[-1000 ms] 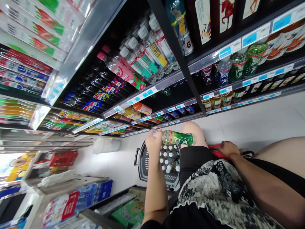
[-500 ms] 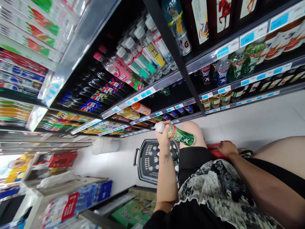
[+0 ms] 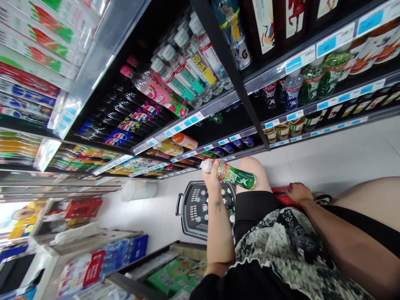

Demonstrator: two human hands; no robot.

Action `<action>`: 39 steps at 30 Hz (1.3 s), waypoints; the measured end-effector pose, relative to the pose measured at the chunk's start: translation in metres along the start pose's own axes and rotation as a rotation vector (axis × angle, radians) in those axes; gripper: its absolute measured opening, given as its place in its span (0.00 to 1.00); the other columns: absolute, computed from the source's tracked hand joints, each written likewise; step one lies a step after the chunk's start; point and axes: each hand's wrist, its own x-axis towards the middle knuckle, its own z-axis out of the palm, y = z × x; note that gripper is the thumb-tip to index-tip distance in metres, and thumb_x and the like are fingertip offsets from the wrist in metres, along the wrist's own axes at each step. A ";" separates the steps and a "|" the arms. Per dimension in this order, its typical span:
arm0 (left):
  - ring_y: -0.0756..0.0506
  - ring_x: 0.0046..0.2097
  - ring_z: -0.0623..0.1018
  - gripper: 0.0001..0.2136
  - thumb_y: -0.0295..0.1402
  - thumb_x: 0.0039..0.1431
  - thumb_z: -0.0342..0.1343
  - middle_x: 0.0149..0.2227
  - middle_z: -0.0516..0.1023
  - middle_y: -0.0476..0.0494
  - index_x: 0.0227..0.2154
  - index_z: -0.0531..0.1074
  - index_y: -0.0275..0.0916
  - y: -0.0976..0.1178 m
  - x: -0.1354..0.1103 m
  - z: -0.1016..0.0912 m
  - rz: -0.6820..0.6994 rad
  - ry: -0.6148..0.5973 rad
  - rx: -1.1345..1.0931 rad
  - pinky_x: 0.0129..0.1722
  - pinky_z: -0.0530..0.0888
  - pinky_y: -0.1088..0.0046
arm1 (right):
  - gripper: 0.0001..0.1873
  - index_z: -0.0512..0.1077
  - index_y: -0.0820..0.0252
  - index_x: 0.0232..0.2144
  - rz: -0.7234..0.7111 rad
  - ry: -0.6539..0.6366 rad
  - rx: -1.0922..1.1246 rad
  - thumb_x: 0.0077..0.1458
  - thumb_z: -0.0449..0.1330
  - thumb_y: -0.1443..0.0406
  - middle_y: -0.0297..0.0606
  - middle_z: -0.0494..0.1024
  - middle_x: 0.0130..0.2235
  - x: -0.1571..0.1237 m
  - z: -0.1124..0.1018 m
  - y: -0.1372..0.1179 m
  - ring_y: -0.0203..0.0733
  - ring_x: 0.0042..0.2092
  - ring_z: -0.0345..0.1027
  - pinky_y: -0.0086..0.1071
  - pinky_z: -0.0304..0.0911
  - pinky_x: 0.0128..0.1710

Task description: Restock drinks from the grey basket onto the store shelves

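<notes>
My left hand [image 3: 211, 177] is closed round the neck of a green bottle [image 3: 238, 176] with a white cap and red band. The bottle is held tilted above a dark shopping basket [image 3: 191, 210] on the floor, which holds several white-capped bottles. It lies across my bare knee [image 3: 253, 167]. My right hand [image 3: 298, 193] rests lower right with fingers curled on a red thing [image 3: 282, 195] by my thigh; what the red thing is I cannot make out.
Black drink shelves [image 3: 218, 104] with blue price tags rise ahead, stocked with cola, soda water and green bottles. A white bucket [image 3: 137, 190] stands on the pale floor left of the basket. Boxed goods and a red crate [image 3: 83, 207] sit at the lower left.
My left hand lifted the green bottle up out of the basket area and turned so the wrist faces me; the bottle now tilts cap-up toward the shelves. The right hand stayed put.
</notes>
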 end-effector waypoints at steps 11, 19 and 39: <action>0.43 0.29 0.77 0.23 0.56 0.51 0.61 0.23 0.74 0.46 0.26 0.76 0.37 0.028 -0.005 -0.057 -0.266 -0.038 0.663 0.29 0.72 0.70 | 0.24 0.79 0.67 0.48 0.015 -0.014 0.006 0.67 0.50 0.56 0.55 0.79 0.50 -0.002 -0.003 -0.005 0.58 0.52 0.74 0.44 0.67 0.48; 0.38 0.34 0.81 0.22 0.54 0.51 0.61 0.24 0.78 0.41 0.26 0.78 0.35 0.026 -0.001 -0.058 -0.033 0.141 0.743 0.32 0.76 0.68 | 0.23 0.80 0.68 0.45 0.020 0.020 -0.008 0.66 0.52 0.57 0.54 0.81 0.47 -0.006 -0.007 -0.010 0.57 0.50 0.75 0.44 0.66 0.48; 0.39 0.53 0.82 0.20 0.40 0.64 0.63 0.49 0.83 0.30 0.50 0.78 0.27 -0.052 0.229 0.061 0.151 0.292 0.701 0.58 0.75 0.67 | 0.21 0.80 0.72 0.44 0.014 0.040 0.090 0.65 0.53 0.60 0.56 0.80 0.46 -0.007 -0.001 -0.012 0.60 0.50 0.75 0.46 0.67 0.50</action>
